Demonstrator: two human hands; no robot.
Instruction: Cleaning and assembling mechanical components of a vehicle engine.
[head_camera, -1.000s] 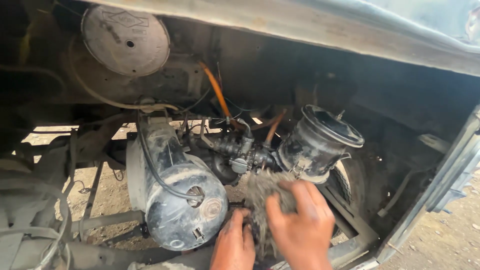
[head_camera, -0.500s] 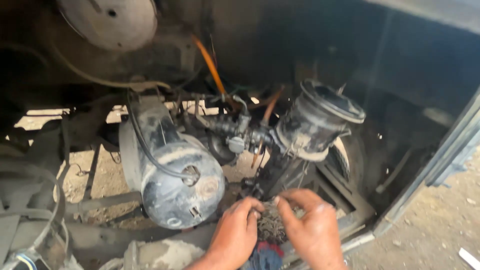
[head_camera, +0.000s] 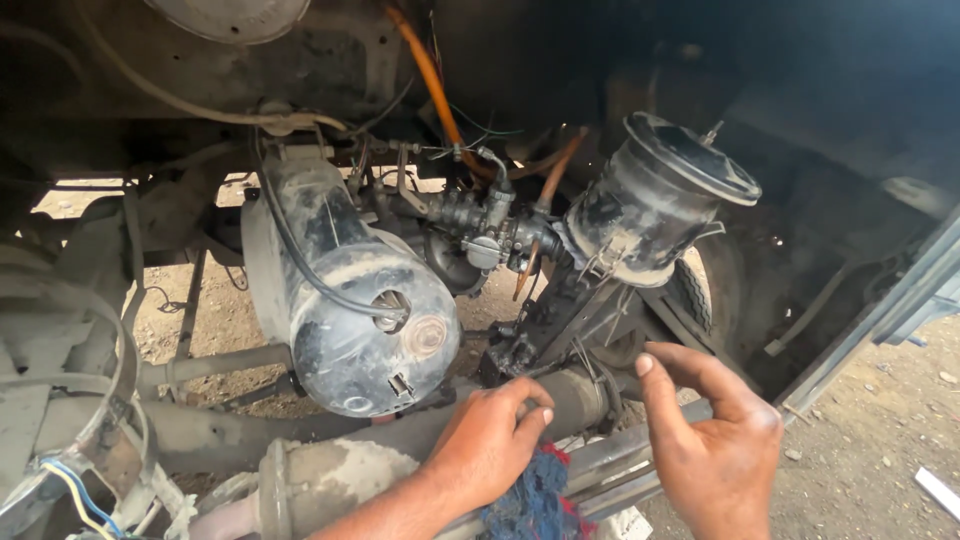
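Note:
I look into a dirty engine bay. My left hand (head_camera: 487, 442) is closed around a blue and red rag (head_camera: 535, 500), low at the front, just above a grey exhaust pipe (head_camera: 400, 440). My right hand (head_camera: 712, 432) hovers beside it with fingers apart and nothing in it, below a black round air filter can (head_camera: 655, 200). A small carburettor (head_camera: 487, 232) sits between that can and a large black cylindrical housing (head_camera: 355, 305). An orange hose (head_camera: 432, 85) runs up from the carburettor.
A tyre (head_camera: 700, 295) shows behind the air filter can. The grey body edge (head_camera: 900, 300) frames the bay at right, with dusty ground (head_camera: 880, 440) beyond. Straps and blue and yellow wires (head_camera: 75, 490) hang at lower left. A round metal disc (head_camera: 230, 15) sits at the top.
Both hands came down off the part below the air filter can. The left hand now bunches the rag low, and the right hand has let go and opened.

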